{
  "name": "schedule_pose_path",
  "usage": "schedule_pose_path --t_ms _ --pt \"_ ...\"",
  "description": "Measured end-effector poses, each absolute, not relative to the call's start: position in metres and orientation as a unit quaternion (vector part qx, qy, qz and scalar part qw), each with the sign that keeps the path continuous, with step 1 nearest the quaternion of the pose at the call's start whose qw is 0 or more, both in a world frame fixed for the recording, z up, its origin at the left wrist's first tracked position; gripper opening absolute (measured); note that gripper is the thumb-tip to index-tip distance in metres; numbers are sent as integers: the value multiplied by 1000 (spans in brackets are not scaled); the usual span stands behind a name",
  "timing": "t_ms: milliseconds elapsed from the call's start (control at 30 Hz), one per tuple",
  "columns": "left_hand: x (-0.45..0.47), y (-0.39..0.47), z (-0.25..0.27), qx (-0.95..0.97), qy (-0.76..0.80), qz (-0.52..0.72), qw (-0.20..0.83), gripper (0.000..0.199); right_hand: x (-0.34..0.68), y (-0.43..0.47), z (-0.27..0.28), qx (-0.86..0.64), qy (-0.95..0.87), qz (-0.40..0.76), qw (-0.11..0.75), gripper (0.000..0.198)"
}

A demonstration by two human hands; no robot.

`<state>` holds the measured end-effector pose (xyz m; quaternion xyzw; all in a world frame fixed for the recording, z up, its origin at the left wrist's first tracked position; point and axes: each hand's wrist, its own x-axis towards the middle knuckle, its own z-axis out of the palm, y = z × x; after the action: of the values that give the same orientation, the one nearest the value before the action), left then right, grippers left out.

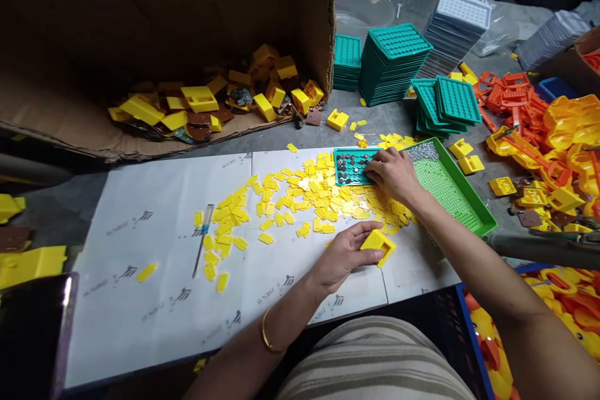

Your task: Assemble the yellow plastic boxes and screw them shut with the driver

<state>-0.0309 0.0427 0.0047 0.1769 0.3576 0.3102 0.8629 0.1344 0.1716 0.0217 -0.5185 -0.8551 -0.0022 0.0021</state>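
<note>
My left hand (344, 256) grips a small yellow plastic case (377, 246) with a grid of tiny holes and a square opening, held just above the white tabletop. My right hand (394, 173) is over the right end of a teal tray (336, 169) holding several small round button cells (345, 169). Its fingers are bent and drawn together at the tray, and their tips are partly hidden, so I cannot make out what is between them. Flat yellow plastic pieces (323, 190) lie scattered around the tray.
A green perforated basket (469, 225) with small silver parts (424, 151) stands at right. A screwdriver (202, 240) lies at left. Behind are an open cardboard box (332, 25) of yellow cases, teal tray stacks (396, 69), and orange parts (513, 103).
</note>
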Motion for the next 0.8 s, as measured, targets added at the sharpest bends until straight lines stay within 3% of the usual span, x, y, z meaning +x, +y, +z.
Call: schedule_pose_path --t_ms 333,467,600,800 --pt "-31 43 2 169 363 317 860 51 141 180 27 -488 -870 59 -28 19" --pt "-30 43 2 167 359 321 860 52 132 178 31 -510 -855 94 24 19" --pt "-31 44 4 167 363 315 861 52 114 172 27 -549 -784 263 123 10" --pt "-32 45 5 164 373 316 857 52 104 170 19 -581 -749 298 115 7"
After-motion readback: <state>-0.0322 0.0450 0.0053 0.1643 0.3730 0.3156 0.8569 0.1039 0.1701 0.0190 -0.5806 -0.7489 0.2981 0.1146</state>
